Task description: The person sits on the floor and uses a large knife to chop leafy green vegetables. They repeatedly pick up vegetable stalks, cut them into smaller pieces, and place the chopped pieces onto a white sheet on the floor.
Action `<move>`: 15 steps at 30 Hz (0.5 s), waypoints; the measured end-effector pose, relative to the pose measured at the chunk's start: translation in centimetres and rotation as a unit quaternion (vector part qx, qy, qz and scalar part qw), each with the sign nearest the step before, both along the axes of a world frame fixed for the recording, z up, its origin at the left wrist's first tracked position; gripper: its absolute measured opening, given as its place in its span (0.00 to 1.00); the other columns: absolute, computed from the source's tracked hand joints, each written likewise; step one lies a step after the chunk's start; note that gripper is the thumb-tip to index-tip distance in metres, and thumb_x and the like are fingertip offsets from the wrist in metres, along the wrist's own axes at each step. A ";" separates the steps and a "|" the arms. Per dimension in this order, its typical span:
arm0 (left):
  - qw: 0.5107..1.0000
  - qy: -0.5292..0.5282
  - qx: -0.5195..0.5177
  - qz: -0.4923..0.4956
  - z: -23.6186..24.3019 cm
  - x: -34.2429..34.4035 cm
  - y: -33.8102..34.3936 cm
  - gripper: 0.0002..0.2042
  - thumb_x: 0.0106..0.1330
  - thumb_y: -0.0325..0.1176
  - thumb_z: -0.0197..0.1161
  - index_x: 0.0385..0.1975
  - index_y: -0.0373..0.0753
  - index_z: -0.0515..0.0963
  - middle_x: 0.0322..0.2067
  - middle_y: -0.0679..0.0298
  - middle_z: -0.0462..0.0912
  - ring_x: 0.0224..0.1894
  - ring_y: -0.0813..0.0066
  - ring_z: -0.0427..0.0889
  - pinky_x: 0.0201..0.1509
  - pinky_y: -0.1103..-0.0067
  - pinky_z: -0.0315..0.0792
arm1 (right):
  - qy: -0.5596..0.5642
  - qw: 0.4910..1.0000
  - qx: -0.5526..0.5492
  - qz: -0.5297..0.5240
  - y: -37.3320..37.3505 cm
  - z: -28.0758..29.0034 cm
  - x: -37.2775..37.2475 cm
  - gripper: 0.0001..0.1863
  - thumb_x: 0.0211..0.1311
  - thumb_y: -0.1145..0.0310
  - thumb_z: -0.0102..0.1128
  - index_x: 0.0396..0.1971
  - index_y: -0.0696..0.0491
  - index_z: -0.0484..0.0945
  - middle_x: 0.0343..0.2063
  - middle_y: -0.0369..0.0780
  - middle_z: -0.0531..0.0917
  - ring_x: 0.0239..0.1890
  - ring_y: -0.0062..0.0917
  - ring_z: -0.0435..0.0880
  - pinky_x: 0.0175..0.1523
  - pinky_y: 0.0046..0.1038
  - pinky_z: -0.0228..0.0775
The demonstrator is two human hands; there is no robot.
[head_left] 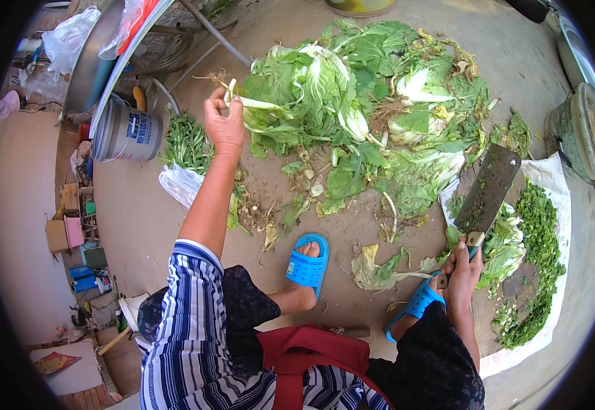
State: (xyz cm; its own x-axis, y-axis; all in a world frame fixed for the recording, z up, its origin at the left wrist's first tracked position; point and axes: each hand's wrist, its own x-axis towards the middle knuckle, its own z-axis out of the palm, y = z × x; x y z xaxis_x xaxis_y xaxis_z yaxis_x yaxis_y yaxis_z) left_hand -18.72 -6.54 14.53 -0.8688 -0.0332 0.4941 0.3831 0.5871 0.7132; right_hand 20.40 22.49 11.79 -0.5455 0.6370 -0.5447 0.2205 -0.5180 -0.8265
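My left hand (225,126) is closed around the root end of a leafy Chinese cabbage (270,121), with pale stem and thin roots poking out above the fingers. Its green leaves trail right against a big heap of cabbages (325,82) on the ground. In my right hand (461,277) is the handle of a cleaver (490,188), its broad dark blade pointing up and away. Under and beside the cleaver, a partly hidden cabbage (506,249) lies next to chopped greens (538,236) on a white sheet (558,184).
Loose leaves (379,270) and scraps lie before my blue slippers (308,263). At the left stand a grey bucket (128,130), a bunch of greens (188,143) and a plastic bag (180,183). A lidded bucket (574,133) stands at the far right.
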 end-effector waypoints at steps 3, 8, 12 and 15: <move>0.993 -0.038 0.108 -0.037 1.0 1.0 1.4 0.13 0.53 0.26 0.60 0.20 0.39 0.59 0.48 0.52 0.73 0.38 0.78 0.68 0.44 0.81 0.65 | -0.007 1.000 -0.005 0.000 -0.3 0.2 0.7 0.06 0.65 0.69 0.48 0.38 0.54 0.66 0.16 0.31 0.64 0.14 0.13 0.61 0.17 0.17 0.55; 0.970 -0.019 0.214 -0.114 3.2 2.4 5.0 0.12 0.54 0.23 0.57 0.20 0.40 0.58 0.49 0.48 0.72 0.40 0.77 0.69 0.44 0.82 0.64 | 0.002 1.000 -0.006 -0.003 0.2 -0.5 0.7 0.07 0.65 0.68 0.48 0.38 0.54 0.66 0.17 0.31 0.64 0.14 0.13 0.61 0.18 0.17 0.55; 0.970 -0.065 0.210 -0.102 2.4 3.4 5.2 0.12 0.54 0.22 0.56 0.21 0.39 0.57 0.49 0.45 0.72 0.44 0.74 0.70 0.48 0.80 0.65 | -0.003 1.000 -0.017 -0.004 0.2 -0.5 1.1 0.07 0.65 0.68 0.48 0.38 0.54 0.66 0.17 0.31 0.64 0.14 0.13 0.61 0.18 0.17 0.55; 0.973 -0.052 0.170 -0.145 3.1 3.5 6.6 0.12 0.54 0.22 0.55 0.22 0.39 0.57 0.48 0.44 0.72 0.45 0.73 0.71 0.50 0.79 0.64 | 0.001 1.000 -0.021 0.002 0.2 -0.6 1.3 0.06 0.66 0.70 0.46 0.38 0.54 0.66 0.17 0.31 0.65 0.14 0.12 0.61 0.18 0.17 0.56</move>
